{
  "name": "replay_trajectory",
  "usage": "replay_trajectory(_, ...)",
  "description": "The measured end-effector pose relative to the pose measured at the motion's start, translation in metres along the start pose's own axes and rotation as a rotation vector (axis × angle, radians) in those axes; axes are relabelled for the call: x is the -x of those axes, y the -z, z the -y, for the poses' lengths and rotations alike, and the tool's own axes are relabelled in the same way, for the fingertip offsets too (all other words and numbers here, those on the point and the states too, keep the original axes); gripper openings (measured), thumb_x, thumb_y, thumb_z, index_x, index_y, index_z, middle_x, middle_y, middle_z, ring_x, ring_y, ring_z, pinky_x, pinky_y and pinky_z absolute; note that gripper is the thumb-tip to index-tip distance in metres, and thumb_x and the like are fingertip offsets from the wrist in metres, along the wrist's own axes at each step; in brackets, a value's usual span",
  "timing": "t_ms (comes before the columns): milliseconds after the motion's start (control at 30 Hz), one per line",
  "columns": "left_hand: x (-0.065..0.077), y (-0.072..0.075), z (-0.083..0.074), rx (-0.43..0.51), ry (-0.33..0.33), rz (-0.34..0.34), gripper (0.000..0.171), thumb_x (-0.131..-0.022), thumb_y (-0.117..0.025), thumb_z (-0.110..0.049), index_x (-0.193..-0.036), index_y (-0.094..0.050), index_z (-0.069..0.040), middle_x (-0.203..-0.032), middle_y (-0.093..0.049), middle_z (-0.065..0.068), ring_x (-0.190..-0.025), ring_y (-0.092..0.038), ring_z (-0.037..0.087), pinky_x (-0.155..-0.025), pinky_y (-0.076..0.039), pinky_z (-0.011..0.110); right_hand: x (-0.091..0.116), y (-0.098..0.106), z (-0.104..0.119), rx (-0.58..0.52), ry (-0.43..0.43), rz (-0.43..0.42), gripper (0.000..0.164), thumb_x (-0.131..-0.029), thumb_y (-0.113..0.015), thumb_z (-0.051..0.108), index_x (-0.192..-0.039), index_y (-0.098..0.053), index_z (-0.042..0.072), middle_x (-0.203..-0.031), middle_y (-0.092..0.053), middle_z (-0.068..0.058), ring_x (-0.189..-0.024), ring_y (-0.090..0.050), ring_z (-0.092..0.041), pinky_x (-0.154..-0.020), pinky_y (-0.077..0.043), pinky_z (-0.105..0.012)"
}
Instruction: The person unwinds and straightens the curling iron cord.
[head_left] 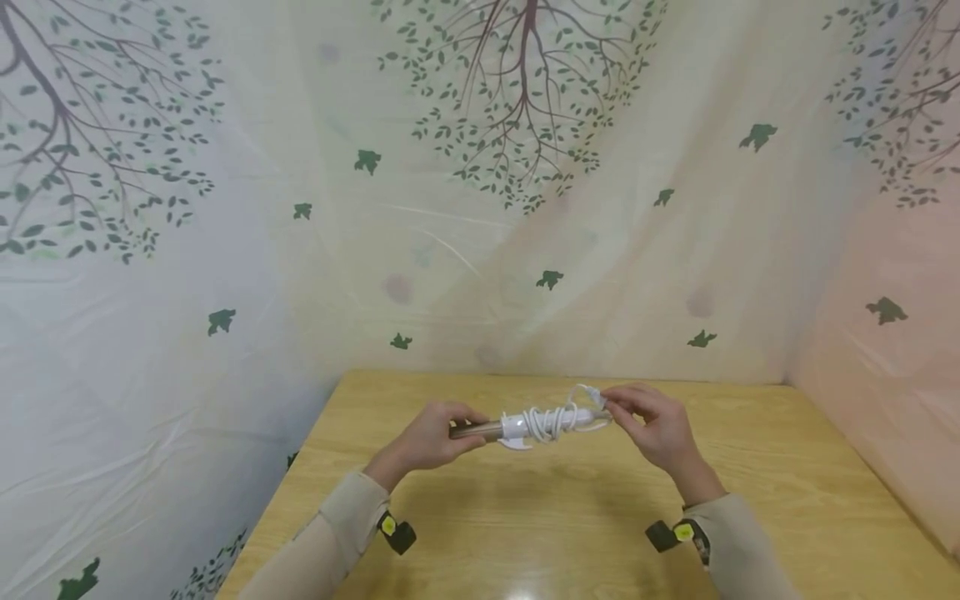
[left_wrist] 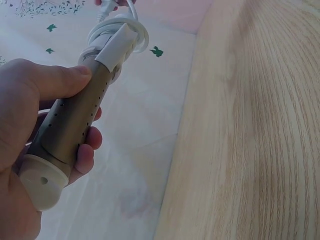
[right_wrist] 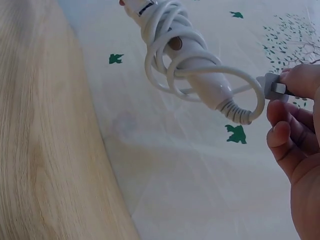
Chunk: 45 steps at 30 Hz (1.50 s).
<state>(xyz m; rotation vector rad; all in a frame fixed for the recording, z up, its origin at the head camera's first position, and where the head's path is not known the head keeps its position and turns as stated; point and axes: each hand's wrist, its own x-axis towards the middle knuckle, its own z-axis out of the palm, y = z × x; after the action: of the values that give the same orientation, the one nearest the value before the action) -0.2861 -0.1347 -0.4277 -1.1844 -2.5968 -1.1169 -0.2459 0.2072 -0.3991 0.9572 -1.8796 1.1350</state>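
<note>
A curling iron with a bronze perforated barrel [left_wrist: 70, 122] and a white handle [right_wrist: 207, 82] is held up above the table, lying roughly level across the head view. My left hand [head_left: 435, 437] grips the barrel, thumb along its top, near the cream end cap [left_wrist: 45, 182]. A white cord [right_wrist: 172, 55] is wound in several loose loops round the handle. At the handle's other end, my right hand [head_left: 658, 425] pinches the cord's plug [right_wrist: 274, 87] between thumb and fingers. The white clip lever [left_wrist: 116, 47] sits beside the barrel's upper end.
Below both hands spreads a light wooden table [head_left: 525, 517]. Pale sheets [head_left: 480, 250] printed with trees and green leaves hang behind it and on both sides. Each wrist carries a small black camera [head_left: 399, 535] on a strap.
</note>
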Motion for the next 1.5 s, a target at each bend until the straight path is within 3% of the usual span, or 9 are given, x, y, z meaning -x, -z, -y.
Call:
replay_trajectory(233,0.002,0.0,-0.003,0.002,-0.027,0.001,0.021,-0.087,-0.074,-0.017,-0.107,-0.072,-0.011,-0.098,-0.072,-0.001,-0.076,-0.059,0.006,-0.064,-0.052,0.022,0.012,0.007,-0.026,-0.027,-0.178,0.04,0.024,-0.078,-0.062,-0.025,-0.098,-0.067,-0.011,-0.085,-0.068,-0.024,-0.067,-0.065,-0.016,-0.059,-0.053,-0.017)
replay_trajectory(400,0.002,0.001,-0.005,0.007,-0.035,0.009,0.022,-0.088,-0.073,-0.018,-0.108,-0.071,-0.011,-0.099,-0.072,-0.001,-0.077,-0.059,0.006,-0.065,-0.052,0.022,0.024,0.012,-0.048,-0.06,-0.366,0.042,0.019,-0.087,-0.064,-0.011,-0.104,-0.068,-0.004,-0.089,-0.071,-0.012,-0.066,-0.062,-0.01,-0.058,-0.052,-0.02)
replay_trajectory(500,0.002,0.003,-0.006,0.005,-0.042,0.01,0.022,-0.088,-0.073,-0.019,-0.109,-0.071,-0.012,-0.1,-0.072,-0.001,-0.077,-0.059,0.006,-0.066,-0.052,0.023,0.029,0.015,-0.055,-0.089,-0.437,0.048,0.015,-0.089,-0.065,-0.005,-0.103,-0.069,-0.003,-0.088,-0.071,-0.005,-0.065,-0.06,-0.008,-0.056,-0.051,-0.023)
replay_trajectory(900,0.002,0.005,-0.003,0.0,-0.079,-0.003,0.022,-0.088,-0.073,-0.019,-0.109,-0.071,-0.011,-0.101,-0.072,0.0,-0.08,-0.061,0.006,-0.069,-0.052,0.023,0.057,0.02,-0.069,-0.129,-0.53,0.199,0.009,-0.09,-0.066,0.0,-0.098,-0.069,-0.002,-0.082,-0.069,-0.006,-0.062,-0.059,-0.01,-0.054,-0.052,-0.028)
replay_trajectory(1067,0.002,0.007,-0.002,-0.019,-0.07,-0.015,0.023,-0.087,-0.074,-0.018,-0.109,-0.072,-0.011,-0.102,-0.073,0.001,-0.081,-0.062,0.006,-0.072,-0.052,0.023,0.066,0.022,-0.067,-0.131,-0.579,0.288,0.007,-0.091,-0.068,0.007,-0.097,-0.07,0.004,-0.082,-0.068,-0.015,-0.063,-0.059,-0.009,-0.054,-0.052,-0.028)
replay_trajectory(1167,0.003,0.008,0.0,-0.02,-0.076,-0.017,0.023,-0.087,-0.074,-0.018,-0.109,-0.071,-0.009,-0.101,-0.073,0.001,-0.081,-0.062,0.007,-0.072,-0.052,0.023,0.072,0.023,-0.064,-0.114,-0.62,0.35,0.006,-0.09,-0.069,0.011,-0.096,-0.071,0.008,-0.086,-0.068,-0.014,-0.066,-0.061,-0.008,-0.056,-0.052,-0.028)
replay_trajectory(1500,0.006,0.008,0.007,-0.02,-0.071,-0.023,0.023,-0.087,-0.074,-0.018,-0.109,-0.071,-0.009,-0.102,-0.073,0.001,-0.082,-0.063,0.007,-0.073,-0.053,0.024,0.083,0.021,-0.047,-0.202,-0.538,0.476,0.008,-0.09,-0.067,0.005,-0.097,-0.07,0.006,-0.09,-0.07,-0.01,-0.074,-0.065,-0.013,-0.062,-0.054,-0.026)
